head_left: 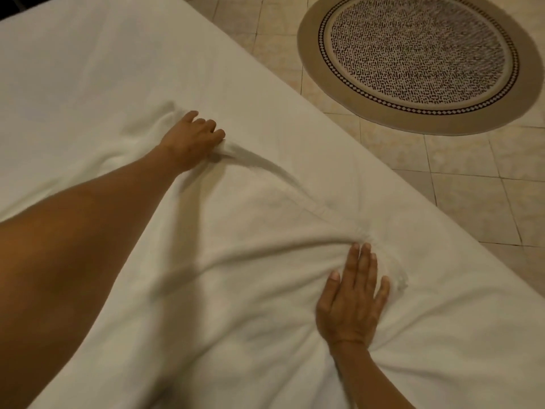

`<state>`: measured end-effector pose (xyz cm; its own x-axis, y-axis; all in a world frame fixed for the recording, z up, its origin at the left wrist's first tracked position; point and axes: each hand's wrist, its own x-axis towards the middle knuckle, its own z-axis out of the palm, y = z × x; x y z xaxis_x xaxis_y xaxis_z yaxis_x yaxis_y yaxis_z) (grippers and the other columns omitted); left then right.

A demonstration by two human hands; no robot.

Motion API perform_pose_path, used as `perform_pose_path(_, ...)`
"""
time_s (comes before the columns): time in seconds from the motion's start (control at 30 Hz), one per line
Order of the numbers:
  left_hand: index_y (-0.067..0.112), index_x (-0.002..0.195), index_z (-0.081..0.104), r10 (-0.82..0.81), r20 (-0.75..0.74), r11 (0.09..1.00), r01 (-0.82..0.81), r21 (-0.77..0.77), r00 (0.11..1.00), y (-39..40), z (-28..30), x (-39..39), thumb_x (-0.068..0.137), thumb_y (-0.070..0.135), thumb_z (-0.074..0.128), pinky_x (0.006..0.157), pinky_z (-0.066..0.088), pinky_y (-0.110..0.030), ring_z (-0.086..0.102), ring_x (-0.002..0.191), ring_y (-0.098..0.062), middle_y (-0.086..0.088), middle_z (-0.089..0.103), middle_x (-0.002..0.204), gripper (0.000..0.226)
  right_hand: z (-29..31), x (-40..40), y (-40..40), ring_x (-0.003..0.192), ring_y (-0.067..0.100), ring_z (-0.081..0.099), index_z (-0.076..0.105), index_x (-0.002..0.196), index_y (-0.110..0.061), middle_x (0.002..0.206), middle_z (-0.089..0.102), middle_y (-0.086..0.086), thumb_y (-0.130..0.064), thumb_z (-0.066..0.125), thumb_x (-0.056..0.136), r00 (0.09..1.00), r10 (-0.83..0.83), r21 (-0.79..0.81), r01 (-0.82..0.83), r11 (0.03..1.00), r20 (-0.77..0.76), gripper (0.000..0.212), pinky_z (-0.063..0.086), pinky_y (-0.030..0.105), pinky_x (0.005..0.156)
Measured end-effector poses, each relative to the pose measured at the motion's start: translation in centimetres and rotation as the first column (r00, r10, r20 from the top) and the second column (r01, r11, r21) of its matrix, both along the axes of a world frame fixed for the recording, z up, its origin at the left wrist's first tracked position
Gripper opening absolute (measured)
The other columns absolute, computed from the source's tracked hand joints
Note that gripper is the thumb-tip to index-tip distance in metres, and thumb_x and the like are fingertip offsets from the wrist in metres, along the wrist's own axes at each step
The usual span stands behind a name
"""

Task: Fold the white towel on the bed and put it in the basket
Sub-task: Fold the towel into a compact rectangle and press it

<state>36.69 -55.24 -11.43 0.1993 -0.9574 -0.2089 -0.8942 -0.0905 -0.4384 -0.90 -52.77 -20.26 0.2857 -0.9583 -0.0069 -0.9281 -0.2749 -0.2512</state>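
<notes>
The white towel [259,231] lies spread and wrinkled on the white bed [88,69]. My left hand [191,140] reaches far across it and grips a bunched corner of the towel, lifting a fold off the sheet. My right hand [354,293] lies flat with straight fingers, pressing on the towel near its right edge, where the cloth gathers into creases. No basket is in view.
The bed's edge runs diagonally from the top middle to the lower right. Beyond it is a beige tiled floor [472,187] with a round patterned rug [418,60] at the top right.
</notes>
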Motion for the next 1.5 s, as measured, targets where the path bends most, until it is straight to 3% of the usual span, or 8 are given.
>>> perform_pose_path(0.17,0.004,0.11,0.049,-0.042,-0.023,0.999,0.042,-0.001,0.999,1.8,1.2,-0.1,0.09,-0.001,0.042,0.102,0.033,-0.036,0.062,0.091,-0.033,-0.015,0.069,0.097,0.022,3.2,0.0,-2.2,0.123,0.028,0.046,0.029,0.147,-0.018,0.143,0.044,0.01,-0.041,0.038,0.088,0.998,0.046,-0.047,-0.048,0.998,-0.033,0.064,0.024,0.043,0.096)
perform_pose_path(0.37,0.004,0.123,0.041,0.05,0.054,0.994,-0.054,0.09,0.997,2.7,2.0,-0.9,0.098,0.008,0.034,0.069,0.038,-0.033,0.056,0.099,-0.033,-0.019,0.066,0.101,0.027,3.1,-1.6,-5.1,0.14,0.019,0.028,0.041,0.137,-0.015,0.15,0.036,0.005,-0.049,0.04,0.094,0.974,0.158,0.16,-0.184,0.97,0.16,0.055,0.015,0.039,0.116)
perform_pose_path(0.5,0.009,0.126,0.051,0.03,0.185,0.985,-0.06,0.16,0.982,4.3,2.3,-2.1,0.098,0.006,0.035,0.073,0.047,-0.033,0.064,0.099,-0.03,-0.015,0.063,0.113,0.032,4.7,-1.3,-3.9,0.097,0.028,0.056,0.05,0.104,-0.014,0.099,0.061,0.004,-0.031,0.059,0.088,0.961,0.114,0.046,-0.129,0.991,0.252,0.025,0.031,0.036,0.098)
perform_pose_path(0.83,0.007,0.106,0.058,0.06,0.279,0.989,-0.095,0.113,0.958,10.4,6.1,-0.6,0.094,0.005,0.037,0.097,0.04,-0.034,0.061,0.105,-0.024,-0.009,0.068,0.108,0.024,9.2,0.1,-2.8,0.081,0.032,0.058,0.062,0.074,-0.007,0.08,0.059,0.01,-0.005,0.072,0.053,0.956,0.293,-0.098,-0.294,0.951,-0.028,0.024,0.021,0.041,0.1)
perform_pose_path(1.03,0.006,0.123,0.05,0.068,0.253,0.97,-0.123,0.211,0.965,16.7,7.6,0.5,0.098,0.005,0.032,0.104,0.037,-0.034,0.053,0.12,-0.022,-0.009,0.059,0.127,0.031,13.5,0.2,3.5,0.083,0.028,0.065,0.04,0.101,-0.026,0.086,0.067,-0.001,-0.019,0.054,0.078,0.865,0.502,0.263,-0.484,0.835,-0.004,0.028,0.036,0.029,0.062)
perform_pose_path(1.17,-0.003,0.147,0.013,0.203,0.196,0.95,-0.242,0.198,0.959,21.9,7.3,0.7,0.099,0.002,0.025,0.104,0.04,-0.037,0.05,0.126,-0.028,-0.019,0.045,0.142,0.05,13.0,-0.8,8.2,0.097,0.021,0.063,0.021,0.145,-0.039,0.113,0.064,-0.004,-0.02,0.053,0.083,0.76,0.65,0.307,-0.615,0.726,-0.014,0.072,0.044,0.03,0.073)
perform_pose_path(1.33,-0.004,0.148,0.007,0.274,0.155,0.94,-0.298,0.168,0.949,28.9,7.5,-0.3,0.099,0.003,0.027,0.107,0.038,-0.036,0.039,0.134,-0.028,-0.021,0.032,0.149,0.053,11.8,-1.7,15.7,0.101,0.024,0.069,0.063,0.121,-0.013,0.115,0.07,0.007,-0.005,0.088,0.038,0.719,0.694,0.216,-0.675,0.706,-0.02,0.087,0.057,0.031,0.076)
perform_pose_path(1.5,0.002,0.15,0.003,0.396,0.087,0.916,-0.4,0.041,0.914,36.4,6.4,-2.0,0.099,0.007,0.02,0.119,0.012,-0.042,0.01,0.148,-0.028,-0.018,0.009,0.159,0.054,11.5,-1.5,23.7,0.112,0.041,0.06,0.055,0.122,0.011,0.118,0.063,0.026,0.014,0.061,0.051,0.78,0.615,-0.009,-0.62,0.785,-0.118,0.071,0.008,0.049,0.112)
